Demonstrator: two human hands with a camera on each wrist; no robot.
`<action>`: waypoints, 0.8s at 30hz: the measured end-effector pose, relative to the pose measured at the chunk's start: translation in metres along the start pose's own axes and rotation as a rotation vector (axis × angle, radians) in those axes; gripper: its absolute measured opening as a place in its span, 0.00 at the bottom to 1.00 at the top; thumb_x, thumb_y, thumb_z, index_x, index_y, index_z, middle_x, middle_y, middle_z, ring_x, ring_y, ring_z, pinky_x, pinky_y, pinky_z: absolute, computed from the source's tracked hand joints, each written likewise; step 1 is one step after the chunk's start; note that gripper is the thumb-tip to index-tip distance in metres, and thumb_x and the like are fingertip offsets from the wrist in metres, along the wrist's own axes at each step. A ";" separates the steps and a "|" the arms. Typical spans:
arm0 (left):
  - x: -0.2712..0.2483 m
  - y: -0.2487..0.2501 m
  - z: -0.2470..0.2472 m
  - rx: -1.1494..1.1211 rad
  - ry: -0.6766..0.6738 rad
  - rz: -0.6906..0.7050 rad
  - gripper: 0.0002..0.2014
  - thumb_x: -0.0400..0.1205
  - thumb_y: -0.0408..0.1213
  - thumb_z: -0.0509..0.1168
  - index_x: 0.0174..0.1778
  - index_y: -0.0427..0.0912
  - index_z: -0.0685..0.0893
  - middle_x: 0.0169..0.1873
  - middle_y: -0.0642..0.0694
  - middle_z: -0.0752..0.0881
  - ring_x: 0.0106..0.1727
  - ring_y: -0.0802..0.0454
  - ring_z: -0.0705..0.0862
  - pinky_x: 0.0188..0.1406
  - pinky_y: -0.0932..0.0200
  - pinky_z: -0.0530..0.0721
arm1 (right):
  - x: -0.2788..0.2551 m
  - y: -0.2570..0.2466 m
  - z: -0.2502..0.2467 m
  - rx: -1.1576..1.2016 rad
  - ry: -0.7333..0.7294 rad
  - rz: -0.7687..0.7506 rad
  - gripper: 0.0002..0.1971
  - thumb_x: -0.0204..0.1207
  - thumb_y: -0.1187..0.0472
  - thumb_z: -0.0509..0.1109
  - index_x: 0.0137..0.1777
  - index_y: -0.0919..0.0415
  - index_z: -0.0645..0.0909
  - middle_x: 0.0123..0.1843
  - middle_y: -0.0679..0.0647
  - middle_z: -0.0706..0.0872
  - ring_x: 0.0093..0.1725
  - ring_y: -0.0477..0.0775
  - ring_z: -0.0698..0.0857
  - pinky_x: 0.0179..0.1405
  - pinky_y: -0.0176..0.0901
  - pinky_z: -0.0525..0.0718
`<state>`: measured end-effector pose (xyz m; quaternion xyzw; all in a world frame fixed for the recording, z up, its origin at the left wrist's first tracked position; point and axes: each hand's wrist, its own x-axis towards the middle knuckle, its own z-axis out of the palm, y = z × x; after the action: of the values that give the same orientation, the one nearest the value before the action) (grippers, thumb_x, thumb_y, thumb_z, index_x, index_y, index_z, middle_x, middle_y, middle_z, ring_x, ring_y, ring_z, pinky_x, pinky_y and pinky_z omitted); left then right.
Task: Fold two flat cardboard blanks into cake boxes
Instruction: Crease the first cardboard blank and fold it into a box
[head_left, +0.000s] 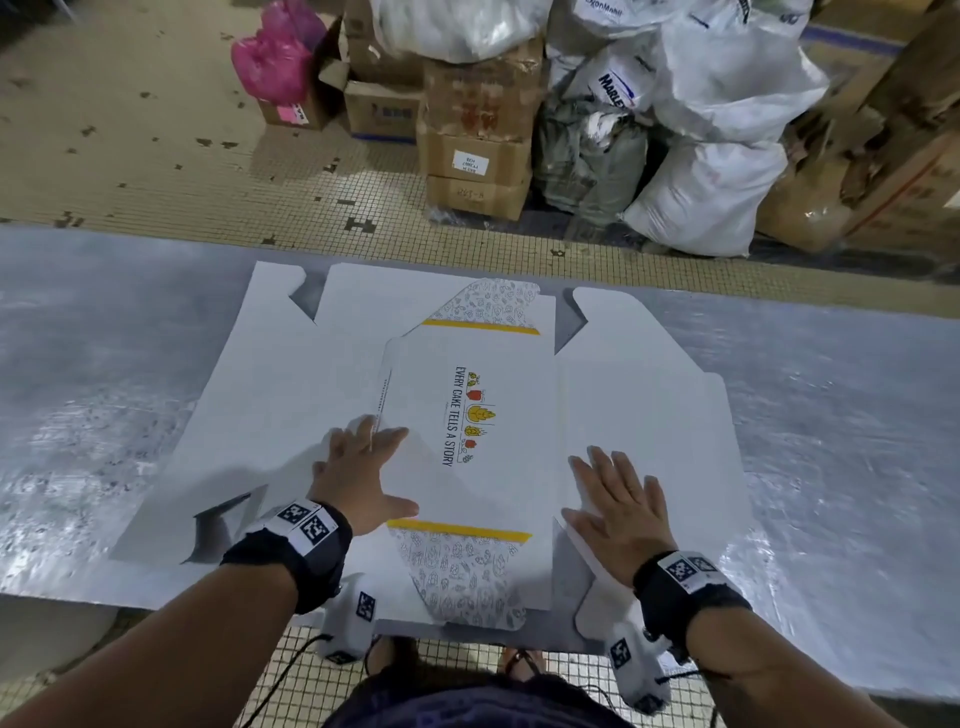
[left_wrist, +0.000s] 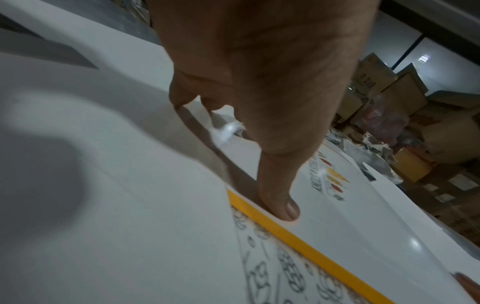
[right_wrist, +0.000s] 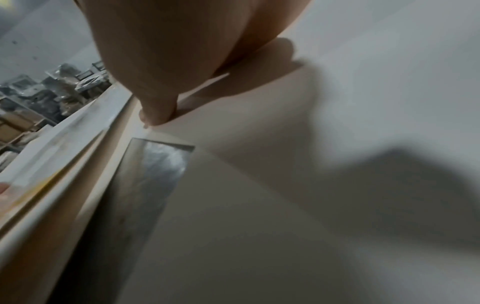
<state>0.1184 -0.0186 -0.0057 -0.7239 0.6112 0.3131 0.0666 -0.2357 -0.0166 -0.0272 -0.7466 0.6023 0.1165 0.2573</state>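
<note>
A white cardboard blank (head_left: 291, 395) lies flat on the silvery table (head_left: 93, 364). One printed panel (head_left: 498, 431), with the words "EVERY CAKE TELLS A STORY" and yellow stripes, is folded over its middle. My left hand (head_left: 363, 478) presses flat on the panel's left edge, fingers spread, thumb (left_wrist: 280, 197) beside the near yellow stripe (left_wrist: 306, 246). My right hand (head_left: 618, 504) lies flat with straight fingers on the white part just right of the panel's right edge. In the right wrist view the right hand (right_wrist: 166, 67) touches white card (right_wrist: 259, 205) near a cut-out.
Beyond the table's far edge, brown cartons (head_left: 478, 119), white sacks (head_left: 717, 130) and a pink bag (head_left: 275, 57) stand on a tiled floor. The table's near edge is by my wrists. Bare table surface (head_left: 841, 395) lies on both sides of the blank.
</note>
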 end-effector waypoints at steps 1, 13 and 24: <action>0.000 -0.002 0.001 -0.010 0.004 0.006 0.52 0.71 0.60 0.76 0.85 0.68 0.50 0.86 0.58 0.38 0.87 0.41 0.36 0.82 0.30 0.55 | -0.003 0.003 -0.001 0.009 0.006 0.001 0.34 0.80 0.31 0.41 0.84 0.31 0.33 0.84 0.34 0.26 0.82 0.42 0.24 0.82 0.55 0.28; -0.020 -0.038 -0.028 -0.468 0.500 -0.111 0.25 0.76 0.47 0.78 0.68 0.44 0.84 0.65 0.45 0.86 0.65 0.45 0.85 0.65 0.55 0.78 | 0.003 -0.055 -0.019 0.350 0.347 0.140 0.24 0.79 0.46 0.58 0.72 0.52 0.77 0.65 0.49 0.86 0.69 0.56 0.79 0.68 0.52 0.71; -0.014 -0.159 -0.056 -0.484 0.422 -0.645 0.38 0.72 0.44 0.75 0.79 0.41 0.72 0.72 0.31 0.78 0.71 0.31 0.78 0.70 0.43 0.77 | 0.038 -0.089 -0.021 0.799 0.280 0.485 0.25 0.70 0.57 0.81 0.66 0.64 0.81 0.61 0.60 0.88 0.58 0.63 0.86 0.60 0.55 0.85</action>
<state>0.2859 0.0052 0.0001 -0.9199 0.2640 0.2560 -0.1365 -0.1439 -0.0470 -0.0064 -0.4359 0.7854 -0.1686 0.4058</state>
